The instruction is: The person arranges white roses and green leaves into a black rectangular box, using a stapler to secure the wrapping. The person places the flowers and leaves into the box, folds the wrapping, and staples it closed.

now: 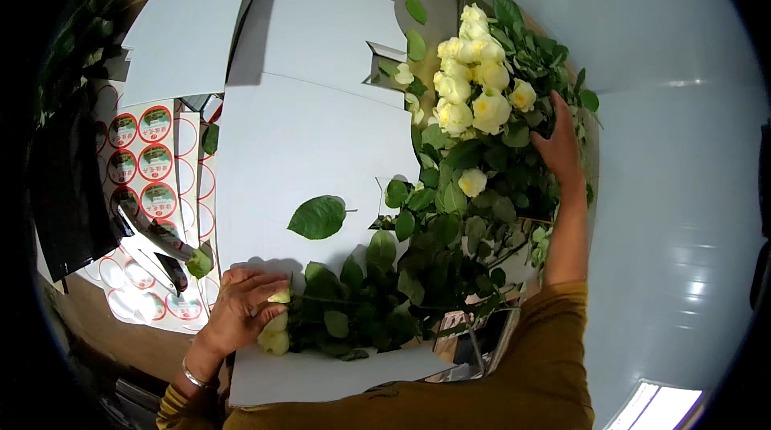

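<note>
1. Left hand (pixel 247 301) at work: at the near left of a flat white cardboard sheet (pixel 321 141), its fingers and thumb close on the head of a long-stemmed, leafy rose with cream-yellow petals (pixel 275 337).

2. The key line: the rose's head is at the left fingers, and its long axis runs from there to the person's right, roughly crosswise in front of the body, through dark green leaves (pixel 345 313). The left hand is nearest the bloom; the right is well apart, up and to the right.

3. Right hand (pixel 560 145) at the far side: thumb and fingers are curved apart against the foliage at the right edge of a heaped bunch of cream-yellow roses (pixel 490 109). Leaves cover some fingertips, so whether it grips stems cannot be told.

4. The bunch lies beyond and to the right of the left hand, its blooms ranged in a column away from the person, foliage to their right and nearer side. Its stems' direction is mostly hidden.

5. Between the hands, a single loose oval green leaf (pixel 318 217) rests on the cardboard, nearer the left hand than the right.
</note>
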Demonstrator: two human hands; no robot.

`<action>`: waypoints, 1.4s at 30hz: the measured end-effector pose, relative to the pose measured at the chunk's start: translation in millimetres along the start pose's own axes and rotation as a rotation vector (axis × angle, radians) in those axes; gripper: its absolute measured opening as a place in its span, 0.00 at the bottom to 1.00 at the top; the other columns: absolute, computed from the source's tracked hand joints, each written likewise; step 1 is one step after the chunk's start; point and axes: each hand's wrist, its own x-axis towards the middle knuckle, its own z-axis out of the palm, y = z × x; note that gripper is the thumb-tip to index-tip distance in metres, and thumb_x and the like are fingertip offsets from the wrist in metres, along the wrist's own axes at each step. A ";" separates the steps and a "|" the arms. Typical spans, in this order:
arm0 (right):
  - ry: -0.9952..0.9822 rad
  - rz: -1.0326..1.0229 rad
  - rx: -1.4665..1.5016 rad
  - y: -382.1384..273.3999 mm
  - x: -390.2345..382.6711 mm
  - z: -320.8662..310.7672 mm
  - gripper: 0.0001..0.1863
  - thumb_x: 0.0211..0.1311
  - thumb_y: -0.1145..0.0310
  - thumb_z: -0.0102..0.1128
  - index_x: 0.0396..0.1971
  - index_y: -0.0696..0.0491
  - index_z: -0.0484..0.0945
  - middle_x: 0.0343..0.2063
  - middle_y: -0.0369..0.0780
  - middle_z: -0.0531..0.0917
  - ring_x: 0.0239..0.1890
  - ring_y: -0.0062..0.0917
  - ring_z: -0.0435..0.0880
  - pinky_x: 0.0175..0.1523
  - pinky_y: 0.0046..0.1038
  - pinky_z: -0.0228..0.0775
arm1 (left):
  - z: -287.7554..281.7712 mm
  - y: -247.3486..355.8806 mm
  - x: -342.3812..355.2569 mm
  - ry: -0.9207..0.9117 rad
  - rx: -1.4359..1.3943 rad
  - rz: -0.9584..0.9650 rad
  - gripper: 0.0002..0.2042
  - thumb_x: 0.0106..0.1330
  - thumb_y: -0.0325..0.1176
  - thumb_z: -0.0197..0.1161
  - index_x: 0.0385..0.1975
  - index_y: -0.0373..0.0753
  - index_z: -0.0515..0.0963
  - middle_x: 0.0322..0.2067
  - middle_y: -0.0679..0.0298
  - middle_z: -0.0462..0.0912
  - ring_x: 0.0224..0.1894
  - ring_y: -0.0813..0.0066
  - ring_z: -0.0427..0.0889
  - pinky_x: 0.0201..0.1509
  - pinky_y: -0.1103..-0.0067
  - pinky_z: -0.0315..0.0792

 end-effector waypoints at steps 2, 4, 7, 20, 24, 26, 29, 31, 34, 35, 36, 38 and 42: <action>-0.167 0.003 -0.146 8.3 27.6 -0.2 0.54 0.41 0.74 0.71 0.67 0.45 0.43 0.65 0.43 0.54 0.64 0.38 0.58 0.67 0.38 0.54 | -2.1 -0.6 1.2 0.006 -0.015 0.026 0.19 0.50 0.35 0.69 0.44 0.44 0.78 0.44 0.66 0.80 0.46 0.65 0.72 0.53 0.72 0.61; -0.336 0.041 -0.107 12.5 46.4 0.0 0.54 0.39 0.73 0.72 0.66 0.45 0.46 0.65 0.43 0.52 0.65 0.38 0.55 0.67 0.38 0.55 | -2.4 -1.1 0.5 0.020 -0.020 0.041 0.19 0.49 0.34 0.69 0.44 0.44 0.78 0.44 0.66 0.80 0.46 0.65 0.72 0.53 0.72 0.61; -0.385 0.014 -0.071 20.3 48.1 3.6 0.49 0.35 0.72 0.73 0.62 0.49 0.56 0.60 0.43 0.60 0.60 0.40 0.63 0.62 0.36 0.60 | -2.7 -0.5 -0.4 0.033 -0.023 0.050 0.20 0.49 0.34 0.70 0.44 0.44 0.78 0.43 0.66 0.80 0.47 0.66 0.72 0.53 0.72 0.61; -0.186 0.046 -0.024 18.7 -53.6 8.8 0.33 0.49 0.71 0.67 0.58 0.48 0.64 0.60 0.43 0.63 0.60 0.36 0.65 0.58 0.36 0.64 | -2.6 -4.2 4.8 -0.011 -0.011 0.051 0.19 0.49 0.33 0.69 0.44 0.45 0.78 0.44 0.67 0.79 0.46 0.65 0.72 0.53 0.71 0.61; -0.475 0.173 0.302 -33.4 8.8 -59.2 0.35 0.49 0.67 0.67 0.59 0.48 0.63 0.59 0.43 0.66 0.60 0.32 0.65 0.58 0.33 0.63 | -3.3 0.6 2.8 -0.005 -0.019 0.014 0.19 0.49 0.33 0.69 0.43 0.47 0.78 0.44 0.67 0.79 0.46 0.65 0.72 0.52 0.71 0.61; -0.409 0.202 0.494 -14.3 55.5 -74.0 0.38 0.47 0.66 0.68 0.60 0.52 0.62 0.58 0.43 0.67 0.60 0.31 0.65 0.58 0.31 0.63 | -3.7 -0.7 4.3 -0.005 -0.027 0.014 0.19 0.48 0.33 0.70 0.43 0.47 0.78 0.44 0.68 0.79 0.47 0.65 0.72 0.52 0.71 0.62; -0.247 0.122 0.207 22.4 139.9 -46.3 0.40 0.48 0.67 0.66 0.61 0.58 0.58 0.57 0.44 0.69 0.58 0.34 0.68 0.58 0.31 0.64 | -4.7 0.1 4.7 -0.012 -0.030 -0.002 0.19 0.48 0.34 0.70 0.43 0.47 0.78 0.44 0.69 0.80 0.47 0.66 0.72 0.53 0.72 0.62; -0.180 -0.085 -0.244 27.1 171.8 -0.4 0.42 0.48 0.73 0.65 0.64 0.55 0.53 0.56 0.46 0.70 0.56 0.38 0.71 0.57 0.35 0.65 | -8.7 2.5 7.5 -0.036 -0.024 -0.022 0.19 0.48 0.34 0.70 0.43 0.48 0.79 0.44 0.70 0.80 0.47 0.66 0.72 0.53 0.72 0.62; -0.313 -0.060 -0.336 26.5 208.6 58.8 0.46 0.45 0.72 0.67 0.65 0.53 0.50 0.57 0.49 0.68 0.59 0.39 0.68 0.61 0.34 0.60 | -7.2 3.0 4.9 -0.043 -0.049 -0.055 0.19 0.48 0.35 0.70 0.43 0.48 0.79 0.44 0.71 0.80 0.47 0.69 0.73 0.53 0.73 0.61; -0.363 -0.047 -0.310 29.5 214.7 69.0 0.47 0.45 0.73 0.67 0.65 0.53 0.49 0.57 0.49 0.69 0.59 0.38 0.68 0.61 0.34 0.61 | -8.8 4.1 4.8 -0.054 -0.064 -0.064 0.19 0.48 0.35 0.70 0.43 0.48 0.79 0.44 0.71 0.80 0.47 0.69 0.73 0.54 0.73 0.61; -0.418 -0.034 -0.288 35.9 220.2 75.6 0.47 0.45 0.74 0.66 0.65 0.52 0.48 0.56 0.49 0.69 0.58 0.38 0.69 0.60 0.34 0.62 | -9.6 4.7 4.3 -0.057 -0.054 -0.065 0.19 0.48 0.35 0.70 0.43 0.47 0.79 0.44 0.70 0.80 0.47 0.70 0.73 0.54 0.73 0.61; -0.353 -0.034 -0.333 76.8 220.9 81.7 0.40 0.46 0.76 0.64 0.62 0.54 0.56 0.51 0.49 0.74 0.54 0.40 0.73 0.55 0.37 0.65 | -12.5 2.0 7.8 -0.065 -0.047 -0.035 0.19 0.48 0.35 0.69 0.43 0.47 0.79 0.43 0.69 0.80 0.47 0.69 0.73 0.54 0.73 0.61; -0.182 -0.060 -0.375 52.6 176.4 44.4 0.31 0.45 0.78 0.60 0.54 0.58 0.66 0.46 0.51 0.77 0.49 0.45 0.75 0.51 0.39 0.67 | -9.2 3.5 8.6 -0.027 -0.069 -0.032 0.19 0.48 0.33 0.70 0.42 0.46 0.78 0.43 0.68 0.80 0.45 0.67 0.74 0.53 0.73 0.61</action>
